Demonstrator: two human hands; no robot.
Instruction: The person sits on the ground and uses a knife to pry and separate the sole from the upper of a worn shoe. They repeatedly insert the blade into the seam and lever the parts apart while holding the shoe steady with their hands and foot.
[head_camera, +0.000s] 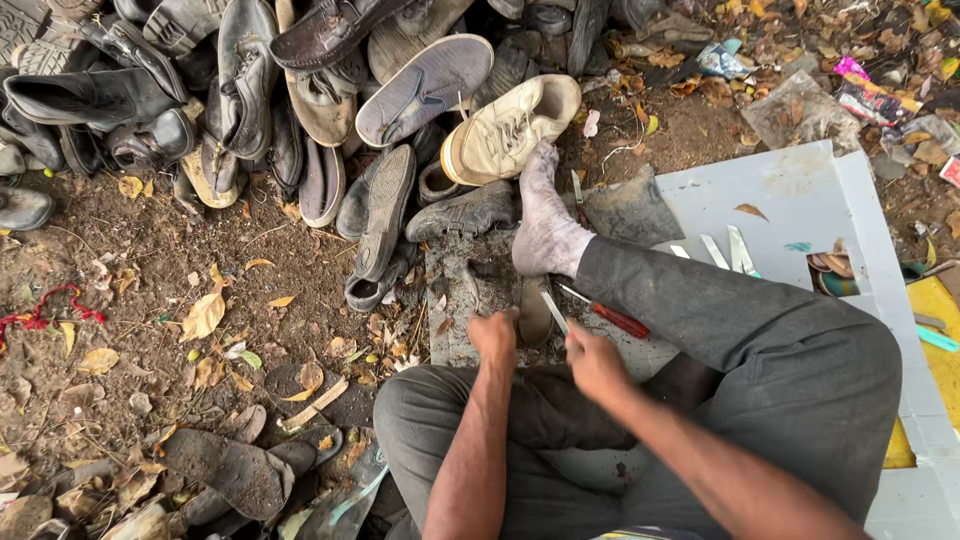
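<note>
Here a dark sole (533, 308) is gripped by the left hand (494, 335) on the stone slab (452, 335) near its front edge; a blade (554, 312) is clenched in the right hand (594, 362) (one red-handled screwdriver (612, 317) lies just beside).

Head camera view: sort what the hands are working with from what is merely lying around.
In hand:
- left hand pressing down a dark shoe sole
- right hand gripping a thin blade
- stone slab underneath

Lying about:
- red-handled screwdriver
- cream sneaker
- pile of old shoes
- worn sole
</note>
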